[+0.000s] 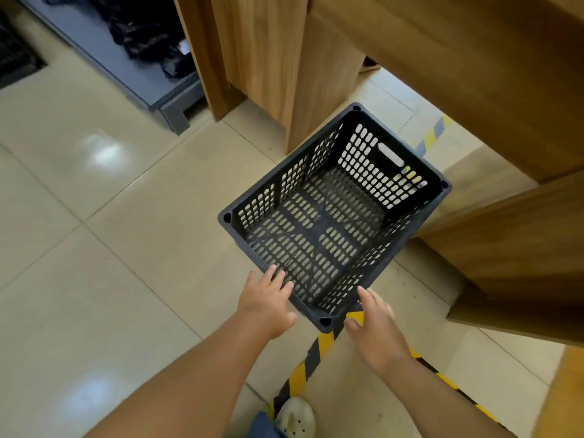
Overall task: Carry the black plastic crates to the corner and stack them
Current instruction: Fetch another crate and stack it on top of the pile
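Observation:
One black plastic crate point(335, 210) with perforated walls and floor stands upright and empty on the tiled floor, its near corner pointing at me. My left hand point(268, 305) hovers with spread fingers at the crate's near-left rim, fingertips touching or just over the edge. On the other side of that corner my right hand point(374, 330) is spread too, its fingertips at the near-right rim. Neither hand grips the crate. No other crate is in sight.
Wooden cabinets point(474, 74) rise close behind and to the right of the crate. Yellow-black hazard tape point(313, 365) runs along the floor under the crate's near corner. A grey low platform point(148, 86) with dark items lies at the upper left. My shoe point(295, 415) shows at the bottom.

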`<state>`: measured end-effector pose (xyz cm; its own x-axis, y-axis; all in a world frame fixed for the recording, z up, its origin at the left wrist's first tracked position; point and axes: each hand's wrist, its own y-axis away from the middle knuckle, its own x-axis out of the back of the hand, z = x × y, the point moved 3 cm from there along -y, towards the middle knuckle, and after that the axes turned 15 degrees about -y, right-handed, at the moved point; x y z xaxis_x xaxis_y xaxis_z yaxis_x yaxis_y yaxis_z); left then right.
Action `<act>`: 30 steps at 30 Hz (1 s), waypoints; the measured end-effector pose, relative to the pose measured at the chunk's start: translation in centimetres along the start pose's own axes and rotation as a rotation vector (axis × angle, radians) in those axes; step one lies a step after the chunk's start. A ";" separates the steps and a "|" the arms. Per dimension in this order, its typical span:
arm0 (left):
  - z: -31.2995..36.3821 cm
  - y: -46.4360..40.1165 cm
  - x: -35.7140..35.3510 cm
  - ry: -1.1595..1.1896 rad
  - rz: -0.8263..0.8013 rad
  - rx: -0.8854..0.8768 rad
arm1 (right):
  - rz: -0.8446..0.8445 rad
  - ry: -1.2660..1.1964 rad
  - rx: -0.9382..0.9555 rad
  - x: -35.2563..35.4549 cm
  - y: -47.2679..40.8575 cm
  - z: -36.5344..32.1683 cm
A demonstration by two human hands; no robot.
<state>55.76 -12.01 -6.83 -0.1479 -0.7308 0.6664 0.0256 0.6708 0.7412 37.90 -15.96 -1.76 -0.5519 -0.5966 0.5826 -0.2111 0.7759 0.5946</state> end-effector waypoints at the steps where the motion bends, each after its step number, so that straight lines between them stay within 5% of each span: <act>1: -0.1 -0.1 -0.4 -0.004 -0.002 -0.002 | 0.010 -0.013 -0.004 -0.1 -0.3 0.0; 13: -6.5 6.1 -8.0 0.244 0.075 0.253 | 0.000 -0.013 0.014 -3.0 -1.0 -3.4; 30: -18.0 17.3 -21.8 0.268 -0.240 0.529 | -0.080 0.159 0.070 -10.4 -2.0 -8.4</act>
<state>77.21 13.28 -7.11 0.1654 -0.8289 0.5343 -0.4795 0.4059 0.7781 50.85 -13.00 -4.33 -0.3979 -0.6779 0.6182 -0.3077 0.7334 0.6062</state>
